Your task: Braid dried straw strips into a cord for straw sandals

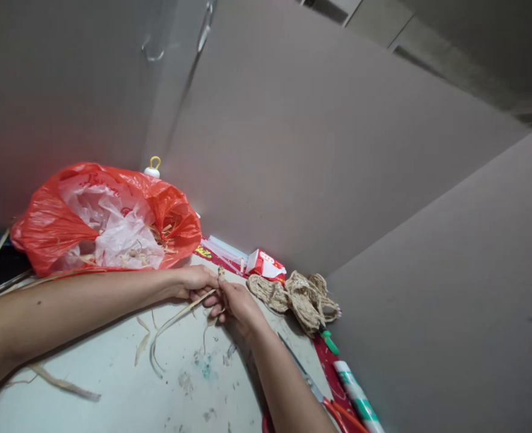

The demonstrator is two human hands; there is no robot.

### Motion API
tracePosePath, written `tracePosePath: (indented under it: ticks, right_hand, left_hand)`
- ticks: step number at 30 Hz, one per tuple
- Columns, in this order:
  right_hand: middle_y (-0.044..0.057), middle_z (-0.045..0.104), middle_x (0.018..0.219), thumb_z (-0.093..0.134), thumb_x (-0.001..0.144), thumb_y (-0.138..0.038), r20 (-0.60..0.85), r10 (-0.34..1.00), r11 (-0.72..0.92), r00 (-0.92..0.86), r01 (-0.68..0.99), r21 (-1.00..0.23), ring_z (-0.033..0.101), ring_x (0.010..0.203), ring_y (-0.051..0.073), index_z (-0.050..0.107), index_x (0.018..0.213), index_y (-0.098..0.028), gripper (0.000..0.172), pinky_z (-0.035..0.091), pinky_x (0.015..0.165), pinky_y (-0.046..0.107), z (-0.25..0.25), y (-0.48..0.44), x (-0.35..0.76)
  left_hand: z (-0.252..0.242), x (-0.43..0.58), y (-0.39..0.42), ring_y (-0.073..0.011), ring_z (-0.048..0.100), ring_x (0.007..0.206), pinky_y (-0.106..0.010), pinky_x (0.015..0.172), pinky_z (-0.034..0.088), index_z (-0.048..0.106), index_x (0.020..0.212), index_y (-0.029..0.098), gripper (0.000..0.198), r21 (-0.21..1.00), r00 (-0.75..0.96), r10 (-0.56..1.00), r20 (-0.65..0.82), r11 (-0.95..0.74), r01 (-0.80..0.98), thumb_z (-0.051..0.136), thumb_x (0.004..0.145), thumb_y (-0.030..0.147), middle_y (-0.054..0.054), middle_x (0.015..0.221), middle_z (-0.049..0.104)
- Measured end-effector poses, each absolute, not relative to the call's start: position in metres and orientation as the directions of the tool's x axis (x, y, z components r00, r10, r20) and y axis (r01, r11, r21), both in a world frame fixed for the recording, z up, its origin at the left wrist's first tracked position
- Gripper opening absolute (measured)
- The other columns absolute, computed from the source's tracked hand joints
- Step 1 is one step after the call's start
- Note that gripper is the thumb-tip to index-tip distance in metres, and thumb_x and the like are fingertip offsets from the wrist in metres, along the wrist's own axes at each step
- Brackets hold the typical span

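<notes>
a dry strip (pixel 183 311) trails from left hand (pixel 196 281) and right hand (pixel 239 302)

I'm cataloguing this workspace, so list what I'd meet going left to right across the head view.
Red plastic bag, left hand, right hand, braided rope, white-and-green tube.

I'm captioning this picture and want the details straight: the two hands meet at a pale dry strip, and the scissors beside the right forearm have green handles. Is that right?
Not quite: the handles are orange, as the head view shows. The left hand and right hand do meet at the pale dry strip, with the scissors beside the right forearm.
</notes>
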State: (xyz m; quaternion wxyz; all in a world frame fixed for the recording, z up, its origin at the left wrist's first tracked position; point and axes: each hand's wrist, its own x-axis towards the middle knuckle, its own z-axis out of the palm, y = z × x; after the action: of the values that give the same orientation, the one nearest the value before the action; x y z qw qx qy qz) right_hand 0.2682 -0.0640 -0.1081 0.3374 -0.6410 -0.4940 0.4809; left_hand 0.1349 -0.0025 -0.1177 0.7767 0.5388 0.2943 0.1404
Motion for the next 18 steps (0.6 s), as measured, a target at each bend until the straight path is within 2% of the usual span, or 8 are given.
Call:
tracePosePath:
  ticks: [3, 6, 10, 14, 18]
  right_hand:
    - [-0.003, 0.051, 0.049, 0.041, 0.087, -0.049, -0.329, 0.944, -0.328, 0.041, 0.257, -0.909, 0.031, 0.033, 0.005, 0.048, 0.061, -0.018, 0.041, 0.023, 0.032, 0.018, -0.111, -0.06, 0.271]
    - [-0.009, 0.034, 0.04, 0.048, 0.083, -0.051, -0.298, 0.953, -0.299, 0.048, 0.281, -0.912, 0.02, 0.033, 0.005, 0.042, 0.055, -0.02, 0.043, 0.013, 0.033, 0.02, -0.108, -0.06, 0.275]
    - [-0.009, 0.031, 0.038, 0.054, 0.08, -0.051, -0.261, 0.965, -0.252, 0.019, 0.334, -0.908, 0.021, 0.034, 0.005, 0.045, 0.051, -0.018, 0.045, 0.01, 0.035, 0.022, -0.105, -0.059, 0.28]
    - [-0.011, 0.027, 0.038, 0.052, 0.079, -0.054, -0.373, 0.926, -0.34, -0.056, 0.304, -0.89, 0.015, 0.033, 0.004, 0.049, 0.056, -0.018, 0.043, 0.005, 0.034, 0.022, -0.107, -0.057, 0.289]
    - [-0.013, 0.023, 0.04, 0.052, 0.082, -0.046, -0.434, 0.892, -0.405, -0.127, 0.204, -0.891, 0.013, 0.034, 0.003, 0.046, 0.058, -0.018, 0.037, 0.006, 0.034, 0.019, -0.111, -0.055, 0.295]
  left_hand:
    - [-0.118, 0.137, -0.004, -0.0034, 0.021, 0.035, -0.021, 0.038, 0.008, 0.058, 0.064, 0.014, 0.016, 0.921, 0.788, 0.532, -0.311, 0.374, 0.111, 0.063, 0.066, 0.029, 0.006, 0.042, 0.042]
    - [-0.114, 0.136, -0.01, -0.0036, 0.018, 0.034, -0.02, 0.038, 0.009, 0.055, 0.061, 0.015, 0.021, 0.931, 0.783, 0.543, -0.304, 0.342, 0.124, 0.064, 0.065, 0.033, 0.009, 0.038, 0.031]
    - [-0.112, 0.136, -0.012, -0.0043, 0.019, 0.034, -0.021, 0.037, 0.011, 0.055, 0.06, 0.015, 0.024, 0.953, 0.778, 0.568, -0.27, 0.275, 0.131, 0.066, 0.061, 0.037, 0.009, 0.037, 0.03]
    - [-0.118, 0.136, -0.009, -0.0042, 0.018, 0.035, -0.021, 0.038, 0.01, 0.06, 0.065, 0.014, 0.026, 0.953, 0.779, 0.568, -0.264, 0.276, 0.121, 0.069, 0.06, 0.038, 0.01, 0.037, 0.028]
    - [-0.121, 0.135, -0.004, -0.0036, 0.017, 0.036, -0.021, 0.039, 0.008, 0.063, 0.069, 0.013, 0.027, 0.941, 0.798, 0.529, -0.289, 0.311, 0.134, 0.07, 0.061, 0.038, 0.01, 0.039, 0.027]
